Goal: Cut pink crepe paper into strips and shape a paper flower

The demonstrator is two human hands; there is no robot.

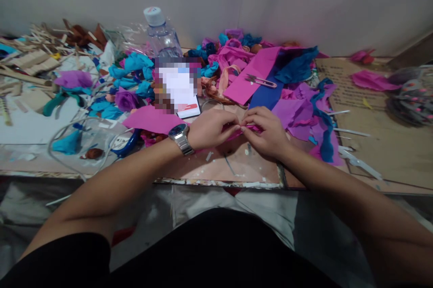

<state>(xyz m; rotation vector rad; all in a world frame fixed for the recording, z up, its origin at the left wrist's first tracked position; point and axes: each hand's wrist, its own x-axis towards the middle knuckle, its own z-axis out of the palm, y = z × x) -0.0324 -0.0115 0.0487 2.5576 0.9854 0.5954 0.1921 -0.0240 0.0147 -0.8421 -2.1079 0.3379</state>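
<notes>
My left hand (pixel 214 126), with a metal-band watch (pixel 181 137) on its wrist, meets my right hand (pixel 265 132) over the front of the table. Both are closed, fingertips pinching a piece of pink crepe paper (pixel 252 129) between them. My fingers cover most of that piece. A wider pink crepe strip (pixel 152 118) lies left of the watch; whether it joins the held piece I cannot tell. Beyond my hands, thread snips (pixel 260 81) rest on a flat pink sheet (pixel 250 76), beside a dark blue sheet (pixel 265 96).
A lit phone (pixel 189 109) leans before a clear bottle (pixel 164 39). Blue and purple crepe pieces (pixel 131 69) lie left, with green-handled pliers (pixel 56 102) and wooden sticks (pixel 37 58). Purple scraps (pixel 297 109), a white-handled tool (pixel 360 161) and cardboard (pixel 389 143) are at right.
</notes>
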